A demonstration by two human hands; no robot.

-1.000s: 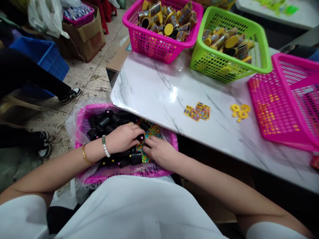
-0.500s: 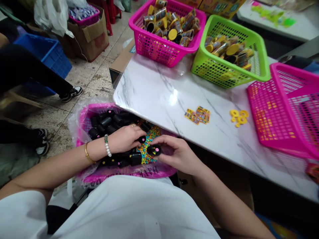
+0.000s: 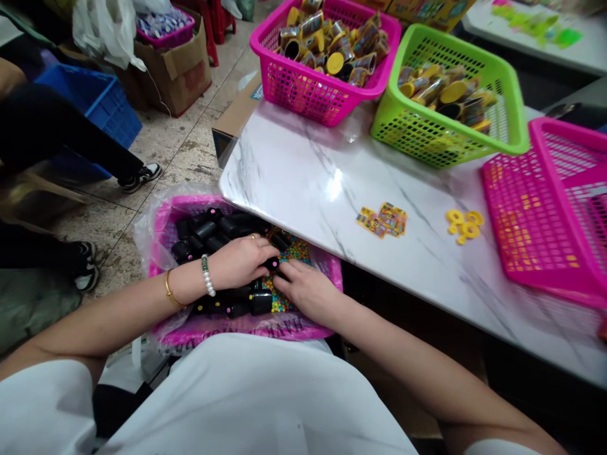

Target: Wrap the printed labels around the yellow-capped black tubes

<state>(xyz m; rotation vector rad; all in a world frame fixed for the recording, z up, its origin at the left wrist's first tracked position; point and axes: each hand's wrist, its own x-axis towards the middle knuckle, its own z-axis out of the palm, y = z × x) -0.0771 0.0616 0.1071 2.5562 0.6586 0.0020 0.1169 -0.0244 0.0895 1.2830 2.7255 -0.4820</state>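
Observation:
My left hand [image 3: 244, 260] is closed on a small black container [image 3: 272, 263] with a pink dot at its end. Beside it my right hand [image 3: 306, 289] reaches palm down over the small coloured balls [image 3: 279, 302], its fingers bent and close to that container. What the right fingers hold, if anything, is hidden under the hand. Both hands are over a pink basket [image 3: 164, 218] lined with clear plastic. More black containers [image 3: 203, 230] fill its left side, and several lie along its front below my left wrist.
A marbled white table [image 3: 294, 164] carries yellow printed cards [image 3: 383, 220], yellow rings [image 3: 465, 224], a full pink basket [image 3: 303, 95], a green basket [image 3: 427, 136] and a tilted pink basket [image 3: 516, 253]. At left are another person's leg [image 3: 90, 136] and a blue crate [image 3: 114, 117].
My right hand has moved left and turned palm down; the black container it held is now out of sight. My left hand stays on its container. The whole view has shifted slightly.

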